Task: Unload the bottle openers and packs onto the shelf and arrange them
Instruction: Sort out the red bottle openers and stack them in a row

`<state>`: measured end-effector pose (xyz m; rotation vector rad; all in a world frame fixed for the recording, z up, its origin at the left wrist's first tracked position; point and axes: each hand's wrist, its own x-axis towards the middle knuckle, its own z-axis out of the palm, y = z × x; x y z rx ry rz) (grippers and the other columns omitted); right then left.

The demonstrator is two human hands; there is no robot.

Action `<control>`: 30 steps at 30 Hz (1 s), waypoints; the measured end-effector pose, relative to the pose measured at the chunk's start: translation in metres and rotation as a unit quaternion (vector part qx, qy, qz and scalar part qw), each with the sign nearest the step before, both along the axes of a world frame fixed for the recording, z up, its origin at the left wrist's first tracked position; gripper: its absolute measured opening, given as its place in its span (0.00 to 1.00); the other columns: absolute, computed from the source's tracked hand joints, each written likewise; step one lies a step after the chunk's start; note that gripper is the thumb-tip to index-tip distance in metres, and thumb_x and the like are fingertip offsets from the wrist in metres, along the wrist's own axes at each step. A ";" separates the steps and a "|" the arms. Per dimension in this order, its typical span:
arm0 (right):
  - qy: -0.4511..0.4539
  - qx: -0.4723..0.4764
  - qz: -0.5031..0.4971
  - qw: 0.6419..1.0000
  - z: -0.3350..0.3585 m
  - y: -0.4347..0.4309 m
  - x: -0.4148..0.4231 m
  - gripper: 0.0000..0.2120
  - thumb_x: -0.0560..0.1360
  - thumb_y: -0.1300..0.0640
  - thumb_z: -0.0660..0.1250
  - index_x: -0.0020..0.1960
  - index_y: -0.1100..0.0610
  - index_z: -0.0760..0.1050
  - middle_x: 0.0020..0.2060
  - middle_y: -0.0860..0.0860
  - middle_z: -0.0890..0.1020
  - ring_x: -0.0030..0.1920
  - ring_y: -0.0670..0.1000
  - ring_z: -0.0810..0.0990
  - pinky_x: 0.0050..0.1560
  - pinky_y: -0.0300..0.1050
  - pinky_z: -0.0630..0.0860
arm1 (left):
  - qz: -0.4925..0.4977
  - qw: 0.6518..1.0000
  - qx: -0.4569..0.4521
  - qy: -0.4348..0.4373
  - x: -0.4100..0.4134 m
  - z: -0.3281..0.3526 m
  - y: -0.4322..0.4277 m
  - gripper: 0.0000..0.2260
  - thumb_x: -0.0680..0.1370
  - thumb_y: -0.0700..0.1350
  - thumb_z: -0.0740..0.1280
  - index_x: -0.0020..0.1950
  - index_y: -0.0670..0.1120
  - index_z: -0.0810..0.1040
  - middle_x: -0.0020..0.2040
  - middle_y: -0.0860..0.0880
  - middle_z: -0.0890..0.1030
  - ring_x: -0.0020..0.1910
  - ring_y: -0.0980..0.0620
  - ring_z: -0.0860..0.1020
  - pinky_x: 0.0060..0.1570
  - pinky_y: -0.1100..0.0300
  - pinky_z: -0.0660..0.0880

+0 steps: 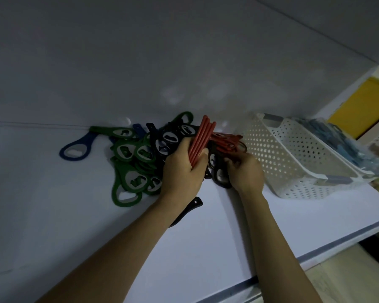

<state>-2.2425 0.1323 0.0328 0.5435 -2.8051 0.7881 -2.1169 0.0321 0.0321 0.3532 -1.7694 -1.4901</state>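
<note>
Dimly lit white shelf (pixel 53 226), plain pale back panel (pixel 140 62); openers heaped mid-shelf.

Left hand (pixel 182 169) is clamped round a stack of red openers (pixel 200 141), held edge-on above the heap. Right hand (pixel 245 171), fingers curled, pinches a black opener (pixel 221 180) at the heap's right edge. Green openers (pixel 129 162) lie tangled on the shelf, with a blue opener (pixel 74 149) apart on the left. A white perforated basket (pixel 282 162) sits tilted just right of the hands. Blue packs (pixel 337 138) lie in a tray behind it. Pale floor (pixel 348 281) shows below the shelf lip.
</note>
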 end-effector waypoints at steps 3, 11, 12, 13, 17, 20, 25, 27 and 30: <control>0.008 -0.025 0.009 1.000 0.001 0.000 0.000 0.10 0.73 0.54 0.68 0.53 0.47 0.82 0.47 0.52 0.85 0.48 0.56 0.81 0.45 0.48 0.77 | -0.006 1.000 0.007 0.000 0.000 -0.001 0.000 0.02 0.78 0.44 0.65 0.49 0.48 0.74 0.30 0.54 0.71 0.25 0.60 0.69 0.27 0.64 0.68; 0.045 0.004 0.029 0.999 -0.001 0.001 0.003 0.09 0.74 0.57 0.65 0.52 0.53 0.81 0.47 0.54 0.83 0.46 0.56 0.80 0.43 0.48 0.77 | -0.019 0.999 0.035 0.028 0.006 0.006 0.003 0.19 0.72 0.65 0.61 0.45 0.51 0.75 0.31 0.51 0.75 0.28 0.55 0.73 0.28 0.59 0.75; 0.053 0.008 0.024 0.998 -0.001 0.001 0.003 0.09 0.75 0.58 0.63 0.50 0.54 0.82 0.45 0.54 0.84 0.44 0.56 0.79 0.41 0.48 0.75 | -0.023 0.998 0.047 0.026 0.006 0.006 0.004 0.19 0.72 0.66 0.59 0.46 0.51 0.76 0.32 0.49 0.76 0.29 0.51 0.74 0.29 0.54 0.76; 0.056 0.004 0.022 0.998 0.000 0.001 0.004 0.09 0.75 0.59 0.63 0.50 0.55 0.82 0.43 0.55 0.84 0.43 0.56 0.79 0.40 0.48 0.75 | -0.026 0.998 0.053 0.024 0.007 0.007 0.004 0.18 0.72 0.65 0.59 0.47 0.52 0.76 0.34 0.46 0.77 0.30 0.47 0.75 0.31 0.50 0.77; 0.029 -0.027 0.027 0.999 0.000 0.002 0.007 0.09 0.74 0.53 0.68 0.53 0.54 0.80 0.46 0.53 0.84 0.48 0.56 0.80 0.45 0.51 0.77 | -0.025 0.998 0.056 0.020 0.007 0.008 0.005 0.16 0.73 0.63 0.59 0.47 0.52 0.76 0.35 0.42 0.78 0.29 0.46 0.75 0.31 0.49 0.75; 0.019 -0.023 0.025 0.999 0.000 0.002 0.008 0.08 0.73 0.56 0.68 0.52 0.54 0.80 0.46 0.53 0.84 0.48 0.56 0.80 0.45 0.50 0.77 | -0.023 0.998 0.056 0.018 0.007 0.007 0.005 0.16 0.73 0.63 0.59 0.46 0.53 0.76 0.35 0.42 0.78 0.27 0.53 0.73 0.30 0.52 0.74; -0.052 -0.174 0.039 0.983 0.005 0.000 0.014 0.08 0.70 0.65 0.68 0.48 0.57 0.77 0.40 0.52 0.83 0.43 0.54 0.82 0.46 0.53 0.78 | -0.022 0.998 0.056 0.017 0.007 0.007 0.005 0.16 0.73 0.63 0.59 0.46 0.53 0.76 0.35 0.42 0.78 0.27 0.51 0.74 0.30 0.51 0.74; -0.066 -0.309 0.032 0.948 0.010 -0.001 0.017 0.11 0.69 0.68 0.67 0.46 0.54 0.75 0.39 0.51 0.81 0.41 0.51 0.81 0.47 0.52 0.79 | -0.023 0.998 0.060 0.018 0.007 0.007 0.005 0.14 0.72 0.64 0.59 0.45 0.55 0.76 0.35 0.44 0.78 0.27 0.53 0.74 0.30 0.52 0.74; -0.082 -0.491 0.025 0.867 0.017 -0.001 0.020 0.12 0.73 0.70 0.66 0.50 0.55 0.74 0.40 0.52 0.79 0.40 0.45 0.81 0.44 0.39 0.79 | -0.025 0.998 0.062 0.018 0.006 0.006 0.004 0.13 0.72 0.64 0.59 0.44 0.56 0.75 0.35 0.44 0.78 0.27 0.54 0.73 0.29 0.52 0.74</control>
